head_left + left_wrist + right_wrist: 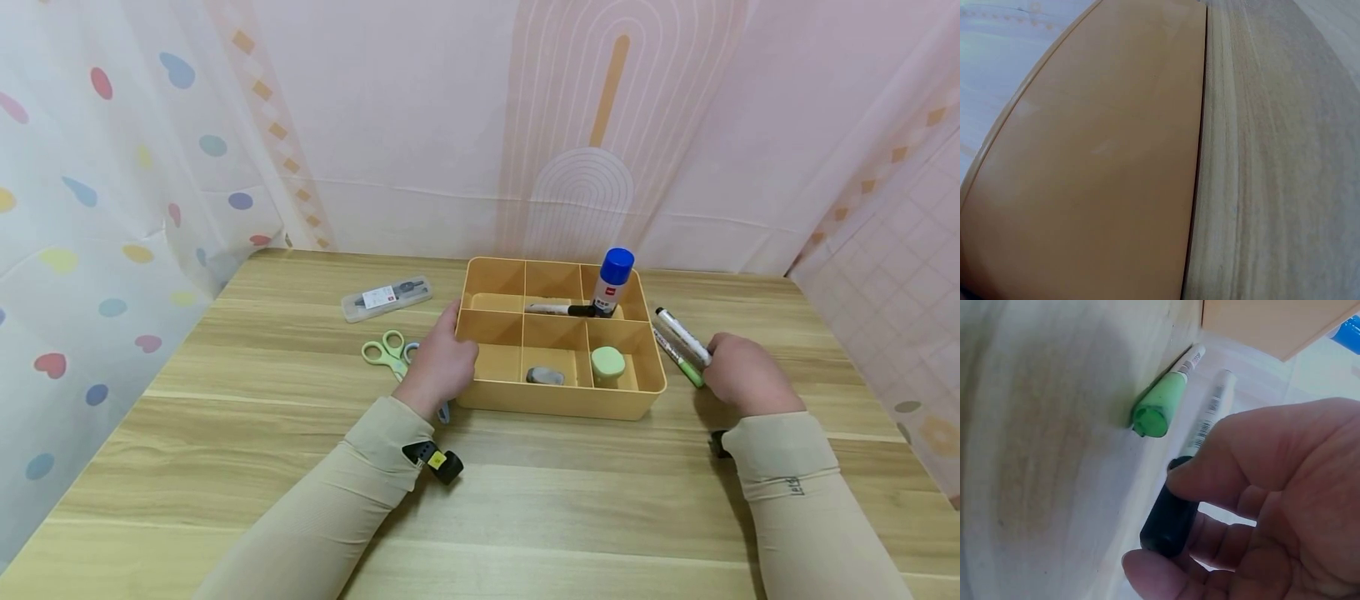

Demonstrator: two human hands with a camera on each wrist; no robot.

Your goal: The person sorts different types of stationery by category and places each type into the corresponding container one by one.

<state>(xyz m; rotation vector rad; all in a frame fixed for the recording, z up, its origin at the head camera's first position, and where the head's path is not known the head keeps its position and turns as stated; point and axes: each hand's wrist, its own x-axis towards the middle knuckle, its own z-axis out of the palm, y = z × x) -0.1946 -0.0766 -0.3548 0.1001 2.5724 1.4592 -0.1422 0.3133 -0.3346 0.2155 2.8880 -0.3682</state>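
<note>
My right hand (750,375) pinches a white marker (1205,419) by its black cap, thumb on one side and fingers on the other. Beside it, a green-capped marker (1159,406) lies on the table, right of the yellow compartment box (555,402). With my left hand (441,362) I grip the box's left wall, thumb over the rim. Inside the box are a black-capped marker (558,309), an upright glue stick (611,283) with a blue cap, a grey eraser-like piece (544,377) and a pale green rounded item (608,362). The left wrist view shows only the box's outer wall (1097,156) and wood.
Left of the box lie green-handled scissors (386,354) and a blue-handled pair (444,412), partly hidden by my left hand. A clear flat case (387,298) holding a compass rests behind them. A patterned curtain (420,125) hangs along the table's back edge.
</note>
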